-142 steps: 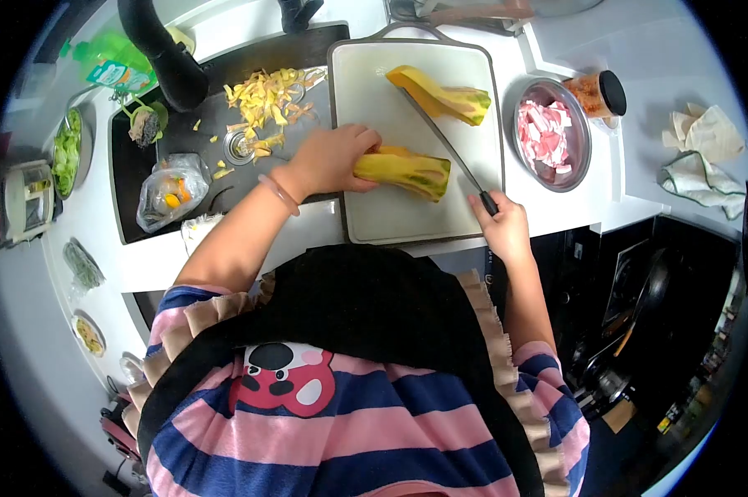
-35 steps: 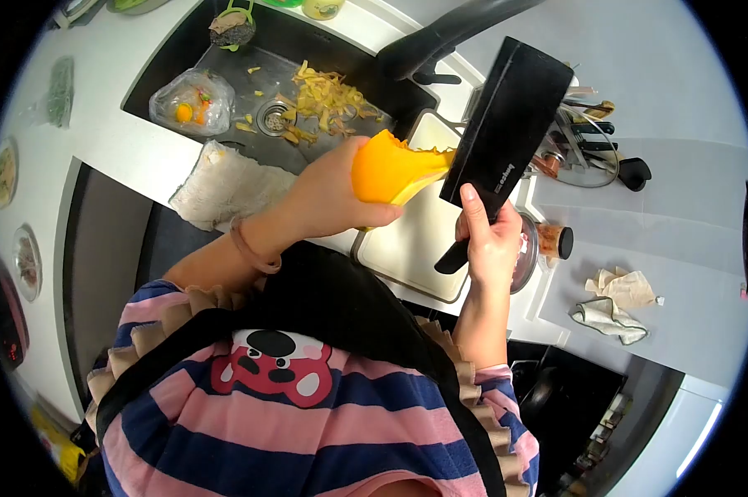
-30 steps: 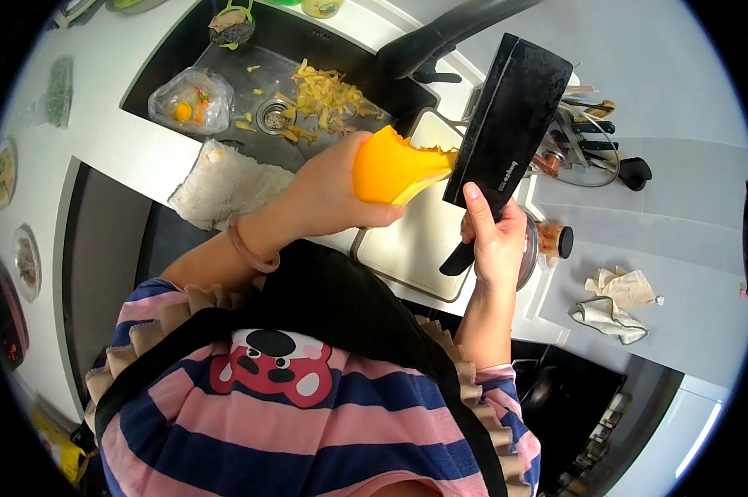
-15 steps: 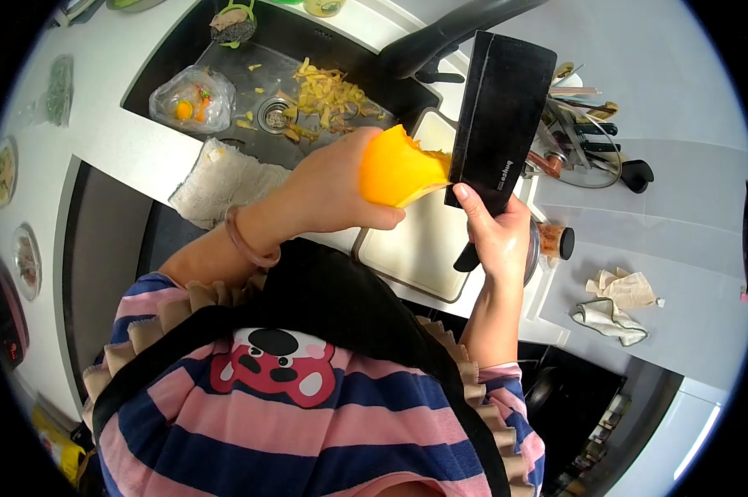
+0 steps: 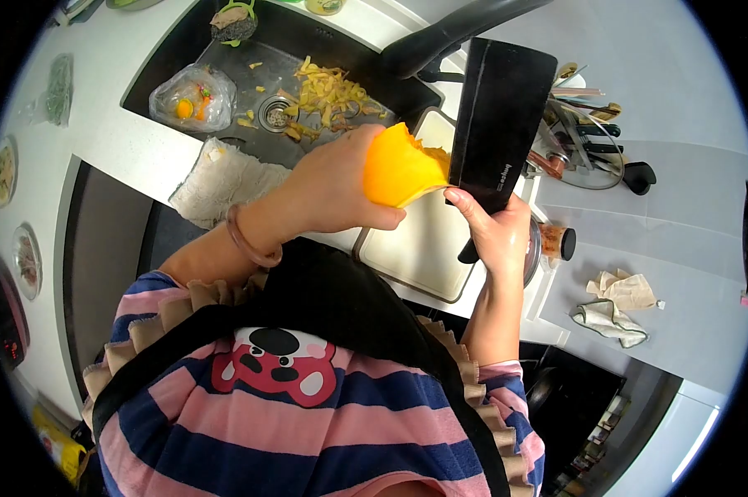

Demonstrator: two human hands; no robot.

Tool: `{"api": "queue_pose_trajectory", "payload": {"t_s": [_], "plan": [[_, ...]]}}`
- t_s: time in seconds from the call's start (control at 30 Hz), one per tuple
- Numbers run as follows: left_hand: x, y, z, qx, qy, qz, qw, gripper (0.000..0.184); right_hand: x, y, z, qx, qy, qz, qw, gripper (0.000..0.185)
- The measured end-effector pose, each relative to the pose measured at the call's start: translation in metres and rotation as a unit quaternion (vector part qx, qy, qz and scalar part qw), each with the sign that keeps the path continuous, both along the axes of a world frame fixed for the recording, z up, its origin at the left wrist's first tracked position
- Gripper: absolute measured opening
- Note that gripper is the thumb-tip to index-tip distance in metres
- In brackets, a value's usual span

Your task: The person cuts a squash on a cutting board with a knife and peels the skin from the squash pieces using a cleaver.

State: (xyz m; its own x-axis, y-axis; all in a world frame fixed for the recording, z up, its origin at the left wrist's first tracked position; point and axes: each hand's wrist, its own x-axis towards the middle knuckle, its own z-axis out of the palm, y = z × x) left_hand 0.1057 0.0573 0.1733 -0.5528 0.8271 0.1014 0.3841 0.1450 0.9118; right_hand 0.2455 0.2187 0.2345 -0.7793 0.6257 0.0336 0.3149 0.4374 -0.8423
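My left hand (image 5: 334, 184) is wrapped round a bright orange chunk of pumpkin (image 5: 400, 170) with a jagged, hollowed upper side. In my right hand (image 5: 500, 232) is a black cleaver (image 5: 505, 120), its broad blade upright and its handle poking out below the palm. The cleaver's left edge meets the right end of the pumpkin, and my right thumb lies at that same end, by the blade's lower corner. Beneath both hands lies a cream cutting board (image 5: 415, 253), partly covered by them.
Behind my left hand is a dark sink (image 5: 254, 70) with yellowish peelings (image 5: 328, 87) and a plastic bag of scraps (image 5: 193, 99). A black faucet (image 5: 440, 37) arches beside the cleaver. A white cloth (image 5: 225, 184) drapes the sink's front edge. Utensils and knives (image 5: 598, 137) stand at right.
The cleaver has tilted slightly and its lower end has shifted a little. My right thumb has slid left towards the pumpkin's end. The pumpkin has moved barely to the right.
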Motion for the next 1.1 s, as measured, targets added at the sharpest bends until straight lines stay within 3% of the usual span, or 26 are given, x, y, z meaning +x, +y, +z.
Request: {"api": "queue_pose_trajectory", "payload": {"t_s": [0.1, 0.2, 0.33, 0.47, 0.53, 0.6, 0.7, 0.8, 0.93, 1.03, 1.1], "plan": [[0.003, 0.001, 0.004, 0.006, -0.057, -0.008, 0.998, 0.087, 0.0, -0.002, 0.0, -0.048, -0.036, -0.04, 0.997, 0.024], [0.002, 0.002, -0.002, 0.005, -0.062, -0.008, 0.998, 0.086, 0.0, -0.002, -0.007, -0.067, -0.013, -0.032, 0.997, 0.024], [-0.003, 0.001, 0.001, -0.043, -0.026, -0.022, 0.998, 0.086, 0.003, 0.001, -0.005, -0.072, -0.065, -0.022, 0.995, 0.024], [0.003, 0.003, 0.0, 0.007, -0.075, -0.013, 0.997, 0.087, 0.002, -0.001, -0.016, -0.097, -0.034, -0.049, 0.993, 0.022], [0.002, 0.003, 0.001, -0.002, -0.082, -0.009, 0.997, 0.087, 0.002, -0.001, -0.018, -0.078, -0.03, -0.04, 0.996, 0.022], [-0.002, 0.001, 0.002, -0.032, -0.018, -0.012, 0.999, 0.088, 0.001, -0.002, -0.018, -0.068, -0.025, -0.029, 0.997, 0.023], [-0.001, 0.003, -0.004, 0.002, -0.016, -0.005, 1.0, 0.089, 0.001, -0.002, -0.019, -0.021, -0.011, -0.011, 1.0, 0.023], [0.004, 0.004, -0.002, 0.003, -0.049, 0.007, 0.999, 0.089, -0.001, -0.005, -0.018, -0.075, -0.044, -0.061, 0.994, 0.023], [0.0, 0.002, -0.001, -0.03, -0.02, 0.003, 0.999, 0.088, -0.001, -0.004, -0.021, -0.008, -0.031, -0.025, 0.999, 0.024], [0.0, 0.001, -0.004, -0.008, 0.015, 0.0, 1.0, 0.087, -0.002, -0.009, -0.017, 0.033, -0.048, -0.025, 0.998, 0.024], [0.004, 0.004, -0.011, 0.024, -0.023, 0.009, 0.999, 0.086, -0.004, -0.013, -0.02, 0.031, -0.051, -0.041, 0.997, 0.023]]}}
